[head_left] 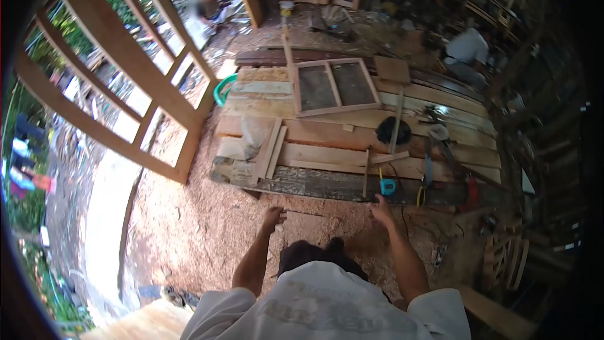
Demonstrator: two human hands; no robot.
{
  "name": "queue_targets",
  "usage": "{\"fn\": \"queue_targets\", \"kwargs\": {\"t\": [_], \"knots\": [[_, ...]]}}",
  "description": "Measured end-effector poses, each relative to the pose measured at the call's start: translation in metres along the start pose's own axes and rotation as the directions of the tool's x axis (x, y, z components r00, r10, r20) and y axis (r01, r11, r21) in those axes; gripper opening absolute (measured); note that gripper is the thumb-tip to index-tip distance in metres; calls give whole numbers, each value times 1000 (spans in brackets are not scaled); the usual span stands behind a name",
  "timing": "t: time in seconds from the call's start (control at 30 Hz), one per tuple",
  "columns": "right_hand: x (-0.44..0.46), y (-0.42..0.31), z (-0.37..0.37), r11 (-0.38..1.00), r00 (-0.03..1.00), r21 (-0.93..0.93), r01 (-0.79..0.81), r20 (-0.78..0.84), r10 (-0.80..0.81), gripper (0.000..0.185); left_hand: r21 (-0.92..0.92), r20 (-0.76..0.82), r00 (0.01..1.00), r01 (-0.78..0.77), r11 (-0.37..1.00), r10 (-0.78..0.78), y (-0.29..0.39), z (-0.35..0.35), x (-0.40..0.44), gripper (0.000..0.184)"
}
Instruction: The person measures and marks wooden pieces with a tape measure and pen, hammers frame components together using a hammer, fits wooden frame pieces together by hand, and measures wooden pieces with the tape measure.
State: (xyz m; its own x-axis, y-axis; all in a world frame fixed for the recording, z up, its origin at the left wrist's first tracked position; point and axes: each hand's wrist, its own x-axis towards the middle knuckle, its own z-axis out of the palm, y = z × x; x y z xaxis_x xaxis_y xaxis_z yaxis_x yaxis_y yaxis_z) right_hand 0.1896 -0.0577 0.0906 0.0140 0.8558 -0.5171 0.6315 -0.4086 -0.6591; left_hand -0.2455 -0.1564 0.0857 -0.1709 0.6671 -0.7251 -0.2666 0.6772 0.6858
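Observation:
My left hand (274,218) hangs in front of the near edge of the plank-topped workbench (314,182), fingers slightly apart, nothing visible in it. Close to the bench edge on the other side, my right hand (380,211) has its fingers apart and stretched toward the bench. Just beyond it lies a teal tape measure (387,186) with some yellow blade showing. A hammer (367,173) rests left of the tape, its handle toward me. To the right are yellow-handled pliers (420,197). Whether my right fingers touch the bench edge I cannot tell.
A small wooden frame (336,87) with a middle bar lies on the bench, near a black bag (393,131) and loose wood strips (277,151). A large wooden frame (126,63) stands at left. One person (467,47) crouches at back right. Shavings (189,220) cover the floor.

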Motion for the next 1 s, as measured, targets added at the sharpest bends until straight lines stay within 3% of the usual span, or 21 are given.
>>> {"fn": "queue_targets", "kwargs": {"t": [0.03,0.07,0.2,0.27,0.4,0.5,0.57,0.67,0.77,0.83,0.9,0.93,0.97,1.0], "knots": [[-20,-55,-21,1000,999,-11,13,30,-13,60,-31,-26,999,-47,998,46,20,5,3,26],[-49,-134,-38,989,992,123,-79,104,67,57,-19,-34,996,-79,997,78,44,12,2,29],[18,-201,-31,983,980,160,89,160,-114,52,-74,59,969,-234,970,238,137,24,21,37],[57,-239,-19,967,958,83,242,136,-252,48,-67,59,954,-289,955,293,187,30,35,40],[93,-349,-12,953,941,-9,303,163,-297,48,-39,76,931,-355,934,357,286,41,88,45],[151,-401,11,922,919,1,387,75,-386,55,-20,153,901,-409,912,407,355,53,145,48],[174,-441,25,898,899,-44,438,9,-438,66,-72,103,895,-430,900,435,387,63,187,45],[225,-480,57,870,855,-96,483,-161,-493,77,-67,90,903,-416,907,420,421,78,230,48],[235,-515,71,907,879,-63,416,-230,-419,83,-96,103,932,-338,936,347,432,89,252,47],[242,-521,78,906,863,-105,411,-277,-423,77,-111,217,925,-294,949,312,430,93,274,43],[244,-524,81,922,903,-43,384,-190,-385,70,-152,242,923,-269,951,300,419,99,288,36],[243,-522,88,877,807,-212,431,-344,-480,56,-204,250,874,-374,905,417,412,102,289,35],[246,-521,91,884,813,-210,418,-348,-467,56,-250,256,814,-466,849,522,404,102,288,34],[252,-522,90,911,849,-154,384,-329,-413,51,-274,389,784,-403,873,484,397,96,303,35]]}}
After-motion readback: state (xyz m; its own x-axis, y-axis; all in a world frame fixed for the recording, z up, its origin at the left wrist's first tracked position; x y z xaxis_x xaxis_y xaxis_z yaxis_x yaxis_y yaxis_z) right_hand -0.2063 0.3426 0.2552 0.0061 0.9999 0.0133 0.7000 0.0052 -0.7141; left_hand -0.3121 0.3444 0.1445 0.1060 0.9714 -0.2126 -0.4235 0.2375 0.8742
